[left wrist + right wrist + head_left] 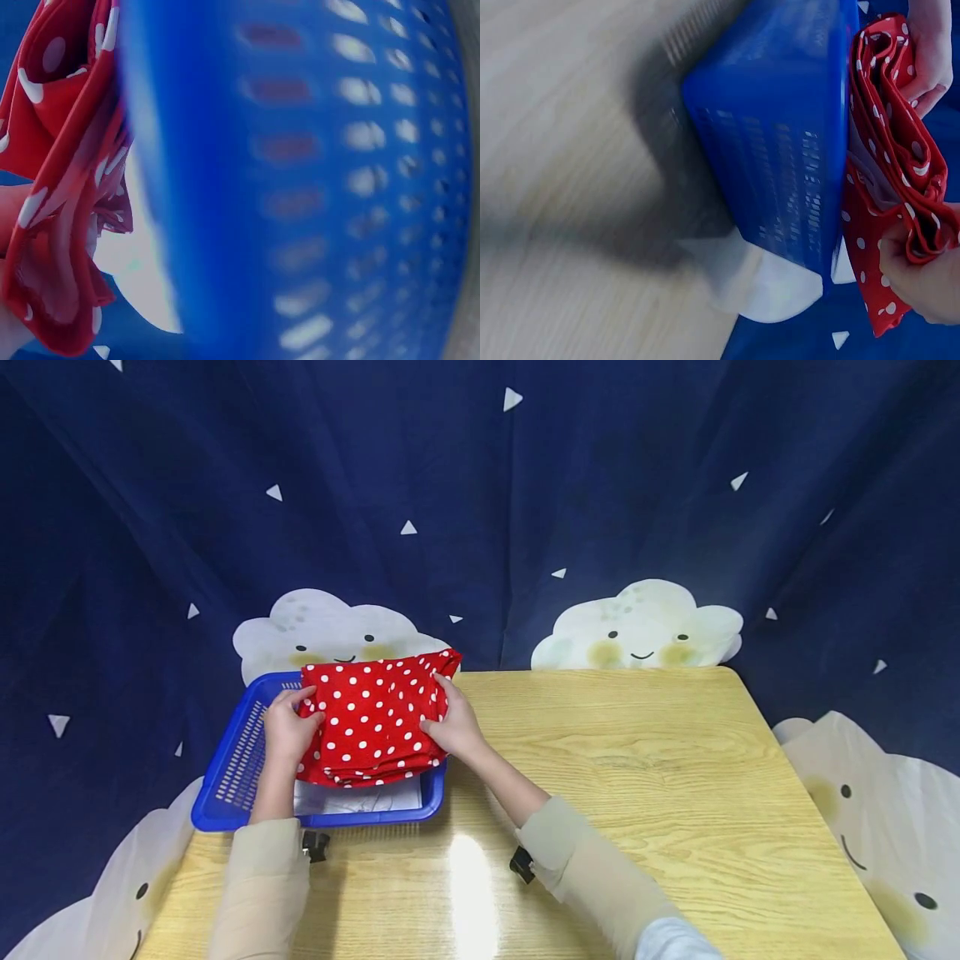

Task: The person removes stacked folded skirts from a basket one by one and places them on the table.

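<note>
A folded red cloth with white polka dots (pixel 375 714) is held level over a blue plastic basket (pixel 225 818). My left hand (pixel 287 727) pinches the cloth's left edge between thumb and fingers. At its right edge, my right hand (pixel 456 722) grips the cloth the same way. Several folded layers of the cloth (pixel 889 127) show edge-on in the right wrist view, above the basket's rim. Inside the basket, under the cloth, lies something white and flat (pixel 360 797), mostly hidden. The basket's slotted wall (pixel 300 165) fills much of the left wrist view, blurred.
The basket stands at the left end of a light wooden table (pixel 637 793), whose surface stretches to the right. Behind hangs a dark blue curtain (pixel 480 485) with white triangles and smiling clouds. Dark wrist devices (pixel 315 846) sit under both forearms.
</note>
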A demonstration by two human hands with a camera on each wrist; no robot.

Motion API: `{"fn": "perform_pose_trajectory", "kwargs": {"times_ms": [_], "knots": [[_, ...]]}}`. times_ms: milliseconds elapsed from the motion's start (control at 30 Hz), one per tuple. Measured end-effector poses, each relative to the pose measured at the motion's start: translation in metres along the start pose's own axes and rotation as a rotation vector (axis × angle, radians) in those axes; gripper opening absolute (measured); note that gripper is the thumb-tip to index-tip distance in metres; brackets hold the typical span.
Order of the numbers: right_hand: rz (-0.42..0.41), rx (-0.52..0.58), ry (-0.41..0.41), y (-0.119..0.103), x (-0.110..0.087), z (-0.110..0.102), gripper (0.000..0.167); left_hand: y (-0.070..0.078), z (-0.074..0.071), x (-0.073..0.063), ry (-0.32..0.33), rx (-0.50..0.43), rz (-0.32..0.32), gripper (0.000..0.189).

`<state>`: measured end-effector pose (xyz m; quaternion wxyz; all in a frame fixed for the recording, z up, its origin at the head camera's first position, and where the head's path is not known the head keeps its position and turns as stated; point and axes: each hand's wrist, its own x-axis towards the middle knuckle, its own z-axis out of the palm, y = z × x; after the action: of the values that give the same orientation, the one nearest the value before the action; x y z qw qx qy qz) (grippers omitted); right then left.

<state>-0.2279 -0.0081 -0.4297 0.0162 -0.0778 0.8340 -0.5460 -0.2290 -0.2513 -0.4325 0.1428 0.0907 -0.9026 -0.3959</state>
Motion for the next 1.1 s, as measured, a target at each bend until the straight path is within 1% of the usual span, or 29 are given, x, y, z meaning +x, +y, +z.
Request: {"fn": "perform_pose_trajectory", "kwargs": {"times_ms": [167,333,500,567,733,900,1100], "knots": [[0.033,0.019,-0.012,-0.001,0.002,-0.019,0.076,0.016,0.007,0.0,0.04,0.016,0.066,0.04],[0.065,0.032,-0.015,0.0,0.002,-0.04,0.075,0.033,0.016,0.0,0.048,0.009,0.067,0.041],[0.068,0.018,-0.007,0.003,0.003,-0.061,0.075,0.05,0.027,0.0,0.063,-0.012,0.106,0.041],[0.066,0.028,-0.009,0.004,0.003,-0.07,0.076,0.057,0.032,-0.001,0.065,-0.019,0.114,0.041],[0.087,0.088,-0.022,0.011,0.004,-0.09,0.076,0.07,0.048,-0.003,0.065,-0.036,0.132,0.041],[0.085,0.1,-0.022,0.019,0.003,-0.108,0.076,0.082,0.062,-0.006,0.06,-0.067,0.152,0.04],[0.1,0.135,-0.029,0.029,0.001,-0.126,0.075,0.095,0.078,-0.008,0.058,-0.08,0.182,0.039]]}}
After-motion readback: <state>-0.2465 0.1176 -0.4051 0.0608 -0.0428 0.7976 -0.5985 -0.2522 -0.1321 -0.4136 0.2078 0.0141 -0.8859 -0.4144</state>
